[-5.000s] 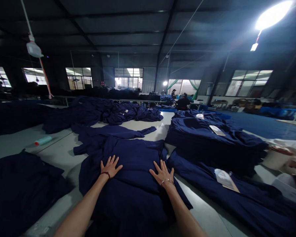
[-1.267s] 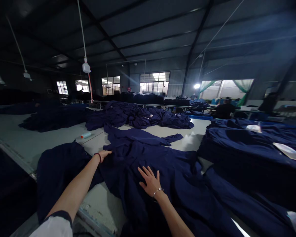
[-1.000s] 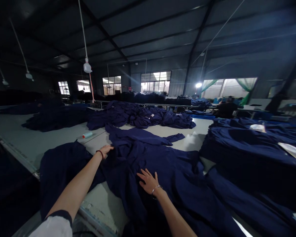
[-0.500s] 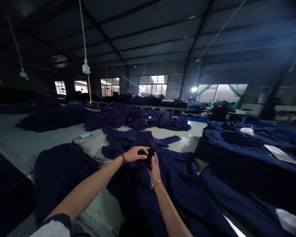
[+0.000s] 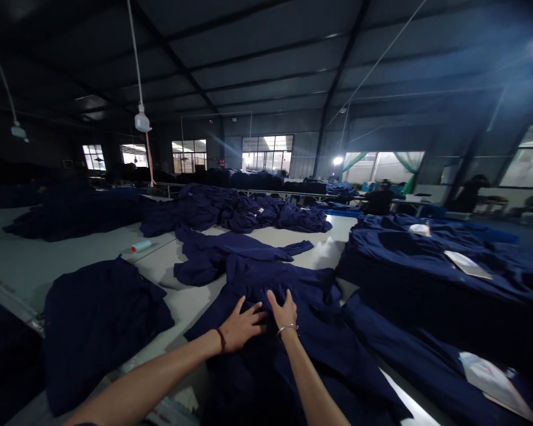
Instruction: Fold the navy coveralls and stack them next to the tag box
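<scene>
My left hand [image 5: 242,324] and right hand [image 5: 283,310] rest on one navy garment [image 5: 266,361], fingers spread and pressing flat, not pinching; open palms smooth cloth without dragging it. Past my fingertips lies a second garment [image 5: 222,254], left of my hand a third garment [image 5: 102,331], rightward two paper slips [image 5: 468,265].

The garment [image 5: 302,302] is plain navy, as are the heaps [image 5: 408,260] right of it. The bench [image 5: 53,254] left of it is pale grey, with a white bottle [image 5: 141,245] tipped red. Right of it, a paper [image 5: 468,264] shows cream.
</scene>
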Available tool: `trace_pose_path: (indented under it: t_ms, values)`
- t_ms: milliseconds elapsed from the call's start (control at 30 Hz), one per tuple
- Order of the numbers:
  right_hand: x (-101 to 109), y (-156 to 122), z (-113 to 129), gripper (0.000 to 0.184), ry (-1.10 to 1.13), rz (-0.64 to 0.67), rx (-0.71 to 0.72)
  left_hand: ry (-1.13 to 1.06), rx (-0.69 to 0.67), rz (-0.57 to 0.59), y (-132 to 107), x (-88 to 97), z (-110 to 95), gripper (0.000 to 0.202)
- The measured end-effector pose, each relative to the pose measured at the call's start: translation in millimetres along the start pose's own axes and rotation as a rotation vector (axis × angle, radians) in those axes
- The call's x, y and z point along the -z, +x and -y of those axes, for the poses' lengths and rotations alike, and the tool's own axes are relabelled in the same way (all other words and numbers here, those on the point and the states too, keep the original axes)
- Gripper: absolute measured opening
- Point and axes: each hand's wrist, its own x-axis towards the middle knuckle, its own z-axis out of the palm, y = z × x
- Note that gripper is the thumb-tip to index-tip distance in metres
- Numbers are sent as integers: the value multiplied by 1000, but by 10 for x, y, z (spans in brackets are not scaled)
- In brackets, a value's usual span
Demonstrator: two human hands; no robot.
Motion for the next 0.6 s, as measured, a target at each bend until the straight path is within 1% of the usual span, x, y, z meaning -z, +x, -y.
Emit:
trace_pose_path:
  t_ms: [67,100,133,167,233,267,300,333,400,433,467,500,533,600]
  values:
    - [47,-48,75,88,-138,-11,81,-10,-64,38,4,18,-90,66]
    - [75,-69,103,83,-208,13,131,-27,-70,54,3,34,-115,67]
    - [103,-83,122,72,-261,57,170,-52,-74,67,-1,52,-129,66]
    - [130,-87,131,57,-283,111,191,-87,-80,78,-6,70,-131,64]
    - [174,-59,125,28,-242,199,169,-190,-82,79,-12,99,-94,54]
    - [193,-25,111,20,-206,210,138,-257,-59,59,-10,110,-53,47]
    - [209,19,93,19,-169,200,106,-330,-8,18,-5,119,6,40]
    - [226,73,71,20,-125,174,76,-397,75,-45,3,126,82,36]
    - [264,194,11,27,-1,103,11,-487,302,-205,22,139,279,41]
    - [288,254,-29,31,73,62,-26,-494,414,-272,28,143,391,44]
    - [314,310,-77,36,150,19,-69,-474,504,-308,30,146,505,42]
    - [344,359,-134,41,228,-21,-116,-446,557,-299,26,147,612,40]
    - [376,399,-199,46,304,-57,-165,-421,586,-258,19,145,709,39]
    - [445,452,-345,56,462,-125,-241,-388,613,-189,-2,132,857,40]
